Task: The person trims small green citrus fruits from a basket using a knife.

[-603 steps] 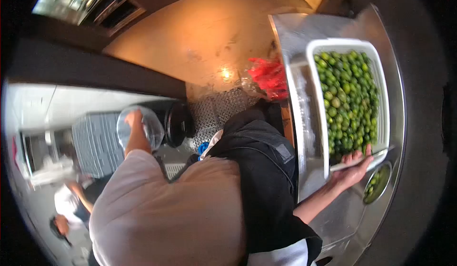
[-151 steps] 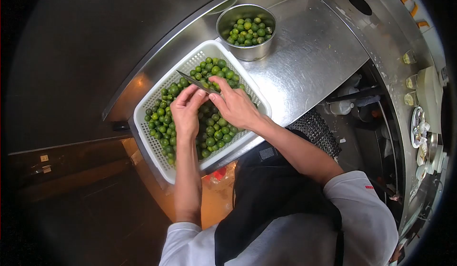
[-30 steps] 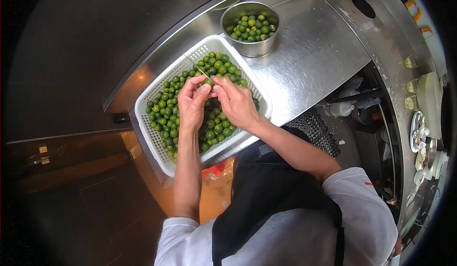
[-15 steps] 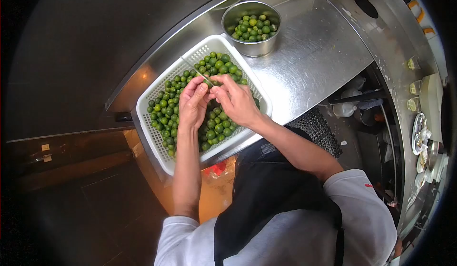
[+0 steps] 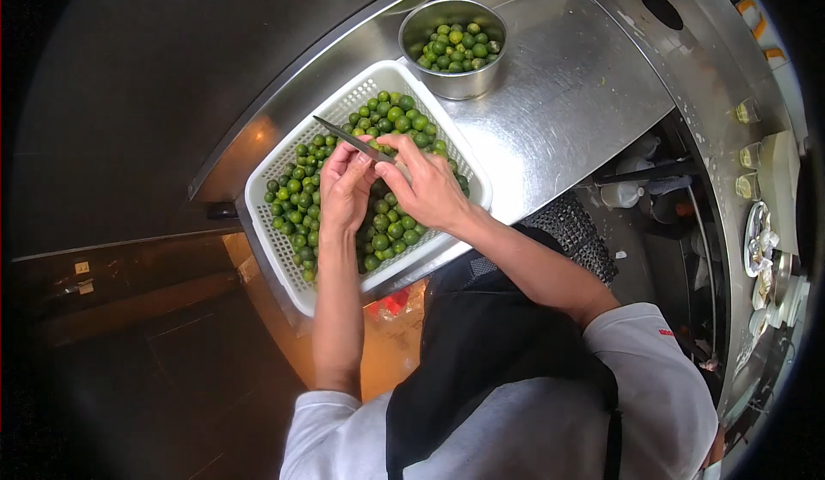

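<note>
My right hand (image 5: pixel 427 186) is closed around the handle of a knife (image 5: pixel 342 134). Its blade points up and to the left, crossing over my left fingertips. Fingers and thumb of my left hand (image 5: pixel 345 189) are pinched together just under the blade, around a small lime mostly hidden by the knife and fingers. Both hands meet above a white perforated plastic basket (image 5: pixel 262 214), which holds a heap of small green limes (image 5: pixel 296 189).
A steel pot (image 5: pixel 468 85) with more limes stands behind the basket on the steel counter (image 5: pixel 567 67). At the right edge are small glasses (image 5: pixel 748 158) and a metal plate (image 5: pixel 756 231). Below the counter, a shelf holds a white plastic jug (image 5: pixel 620 195).
The knife has rolled from nearly edge-on to showing its broad side, and its tip has shifted down and left. My hands stay in about the same place.
</note>
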Demonstrator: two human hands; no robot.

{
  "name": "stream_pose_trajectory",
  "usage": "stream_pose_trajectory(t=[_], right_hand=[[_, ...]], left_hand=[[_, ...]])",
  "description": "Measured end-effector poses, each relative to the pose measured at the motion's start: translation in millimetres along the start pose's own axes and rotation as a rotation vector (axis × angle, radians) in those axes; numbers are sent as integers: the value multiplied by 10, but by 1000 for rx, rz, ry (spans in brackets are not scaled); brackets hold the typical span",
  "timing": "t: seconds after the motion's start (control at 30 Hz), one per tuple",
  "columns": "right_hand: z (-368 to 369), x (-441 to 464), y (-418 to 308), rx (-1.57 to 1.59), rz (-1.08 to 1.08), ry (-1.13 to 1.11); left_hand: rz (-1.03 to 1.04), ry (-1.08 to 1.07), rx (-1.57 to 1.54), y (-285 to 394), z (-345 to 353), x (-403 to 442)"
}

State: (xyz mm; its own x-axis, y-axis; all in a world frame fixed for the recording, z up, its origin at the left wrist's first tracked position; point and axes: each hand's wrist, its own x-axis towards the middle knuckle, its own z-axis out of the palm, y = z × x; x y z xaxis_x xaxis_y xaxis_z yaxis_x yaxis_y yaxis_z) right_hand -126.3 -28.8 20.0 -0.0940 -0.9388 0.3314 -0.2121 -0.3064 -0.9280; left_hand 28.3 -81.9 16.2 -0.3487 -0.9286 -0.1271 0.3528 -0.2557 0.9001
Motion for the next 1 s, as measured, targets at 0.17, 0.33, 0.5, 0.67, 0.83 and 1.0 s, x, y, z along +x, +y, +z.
stream_pose_trajectory(t=[0.17,0.33,0.5,0.67,0.83,1.0], right_hand=[[9,5,-4,25,-6,11],[-18,13,-38,17,15,-15],[-3,10,-17,11,20,-25],[27,-3,-2,-55,-70,63],[120,-39,53,68,-31,206],[-48,120,99,150,304,206]], left_hand=[[-7,-2,-3,4,8,-12],[0,18,-3,3,-5,-5],[9,17,38,24,-2,-18],[50,23,58,-19,39,-33],[65,-31,-5,-68,71,13],[9,-74,-123,-6,30,2]])
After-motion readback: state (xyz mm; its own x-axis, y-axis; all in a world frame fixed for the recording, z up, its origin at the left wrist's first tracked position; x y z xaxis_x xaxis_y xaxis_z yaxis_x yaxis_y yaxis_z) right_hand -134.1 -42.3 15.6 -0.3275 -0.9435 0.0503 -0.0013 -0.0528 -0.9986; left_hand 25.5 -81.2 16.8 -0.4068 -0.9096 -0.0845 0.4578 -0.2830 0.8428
